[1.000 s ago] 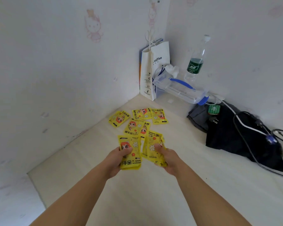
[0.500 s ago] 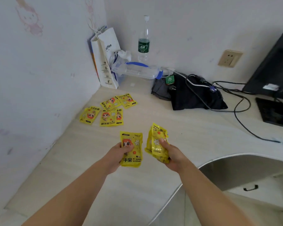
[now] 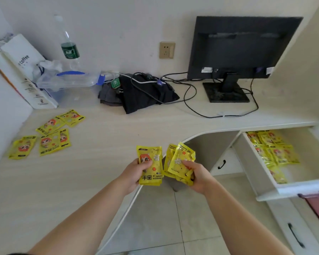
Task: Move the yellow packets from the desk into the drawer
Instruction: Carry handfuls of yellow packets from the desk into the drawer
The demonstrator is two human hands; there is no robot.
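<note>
Both hands are up over the curved front edge of the desk point(image 3: 99, 162), and each one is loaded. The left hand point(image 3: 133, 174) grips a flat stack of yellow hand-warmer packets point(image 3: 151, 165). Its thumb lies across the printed face, and the cartoon head and "HAND WARMER" lettering look straight up at the camera. The right hand point(image 3: 198, 176) clamps a messier bundle point(image 3: 180, 160) of the same packets, fingers curled underneath, thumb pinning the top one, corners fanning out at different tilts. The two handfuls sit just beside each other (how many packets each holds, I can't tell).

Far left on the desk, a loose cluster of packets point(image 3: 50, 134) lies flat near the wall, some overlapping. Down to the right, the drawer point(image 3: 302, 188) stands pulled out under the desk top. A pile of yellow packets point(image 3: 274, 151) lies inside, along its left side and towards the back. The hands are well apart from it.

Along the back wall there's a white paper coffee bag point(image 3: 26, 70) in the corner. Beside it sits a clear plastic box point(image 3: 68, 80) with a blue handle, and a green-labelled water bottle point(image 3: 68, 46) stands behind the box. A dark cloth point(image 3: 144, 94) has cables point(image 3: 191, 100) draped over it, a wall socket point(image 3: 167, 50) is above, and a black monitor point(image 3: 241, 46) stands on its base. Below the desk are closed drawer fronts with black handles point(image 3: 221, 164) and a tiled floor point(image 3: 173, 227).
</note>
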